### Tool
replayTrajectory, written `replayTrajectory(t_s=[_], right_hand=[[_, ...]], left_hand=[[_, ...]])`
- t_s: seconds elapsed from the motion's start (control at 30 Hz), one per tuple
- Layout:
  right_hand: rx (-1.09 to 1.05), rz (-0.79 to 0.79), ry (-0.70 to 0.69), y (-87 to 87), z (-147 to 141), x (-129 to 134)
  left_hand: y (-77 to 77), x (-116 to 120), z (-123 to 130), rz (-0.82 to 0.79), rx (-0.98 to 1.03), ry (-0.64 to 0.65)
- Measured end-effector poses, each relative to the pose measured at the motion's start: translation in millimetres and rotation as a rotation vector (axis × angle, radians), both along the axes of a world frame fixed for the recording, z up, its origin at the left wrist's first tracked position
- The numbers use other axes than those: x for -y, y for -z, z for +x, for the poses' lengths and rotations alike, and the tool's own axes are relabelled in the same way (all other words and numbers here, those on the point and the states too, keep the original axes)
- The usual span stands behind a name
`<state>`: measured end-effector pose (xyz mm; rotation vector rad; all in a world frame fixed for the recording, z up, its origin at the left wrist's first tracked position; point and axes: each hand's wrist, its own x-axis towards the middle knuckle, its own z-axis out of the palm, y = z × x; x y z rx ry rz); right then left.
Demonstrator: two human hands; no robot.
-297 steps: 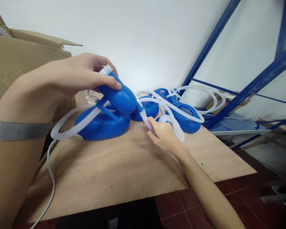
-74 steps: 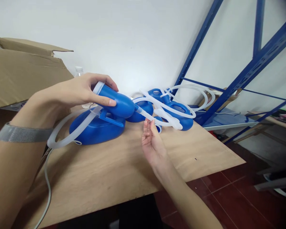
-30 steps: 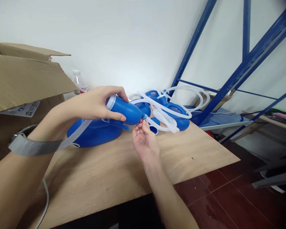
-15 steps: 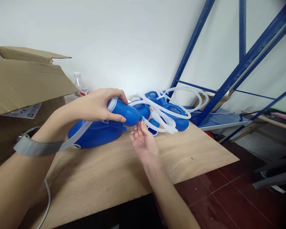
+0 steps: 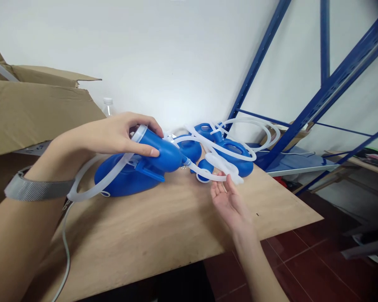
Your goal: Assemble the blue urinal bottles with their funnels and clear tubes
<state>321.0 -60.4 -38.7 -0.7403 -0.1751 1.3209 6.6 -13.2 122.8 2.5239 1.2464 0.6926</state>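
Note:
My left hand (image 5: 126, 136) is wrapped round a blue plastic cup (image 5: 162, 151) with a white rim, tilted with its narrow tip to the right. A white tube (image 5: 212, 177) runs from that tip toward the right. Palm up, my right hand (image 5: 228, 201) has its fingers apart at this tube, beside a bundled clear plastic piece (image 5: 222, 162). Below the cup lies a larger blue container (image 5: 122, 180) with a ribbed white tube (image 5: 108, 178) in front. More blue containers (image 5: 234, 155) with coiled white tubes rest behind my right hand.
An open cardboard box (image 5: 40, 105) stands at the left, with a capped clear bottle (image 5: 108, 107) behind my left hand. A blue metal rack (image 5: 305, 121) rises at the right. The wooden table (image 5: 176, 226) ends at a diagonal edge above a red tiled floor.
My right hand has moved right from the cup's tip along the tube, and its fingers have spread. My left hand still holds the cup, now slightly further left.

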Motion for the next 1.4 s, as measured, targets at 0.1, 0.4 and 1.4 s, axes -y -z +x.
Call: replayTrajectory(t_s=[0.1, 0.4, 1.4], right_hand=[[0.062, 0.011, 0.022, 5.7, 13, 5], [0.296, 0.031, -0.089, 9.1, 29, 36], [0.718, 0.248, -0.367, -8.4, -13, 61]], left_hand=[[-3.1, 5, 4, -0.013, -0.061, -0.003], [2.1, 13, 12, -0.175, -0.342, 0.107], [-18.0, 7, -53, 0.245, 0.158, -0.175]])
